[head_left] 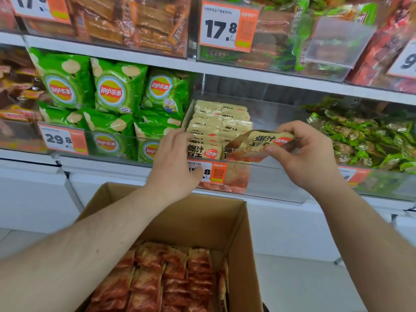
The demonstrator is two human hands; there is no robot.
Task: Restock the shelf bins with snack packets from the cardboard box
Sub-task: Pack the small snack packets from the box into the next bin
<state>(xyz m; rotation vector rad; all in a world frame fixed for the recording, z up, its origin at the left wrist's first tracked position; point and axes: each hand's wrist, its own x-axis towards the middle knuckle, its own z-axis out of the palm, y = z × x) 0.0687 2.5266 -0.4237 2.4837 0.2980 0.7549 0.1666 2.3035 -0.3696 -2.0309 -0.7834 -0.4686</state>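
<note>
Left hand (173,163) rests against the front left of the clear bin (265,174), fingers (180,137) fairly straight and lying on the left stack of beige packets (207,122), thumb down on the bin's front wall over the price tag. To the right of that stack, the right hand (308,154) pinches one beige snack packet (263,145) between thumb and curled fingers, its long axis running left-right, tilted, just above the bin's front edge. Judgement: the right hand is the placing hand; the open slot lies just behind the held packet, right of the stacks; the cardboard box (171,221) sits below the bin.
</note>
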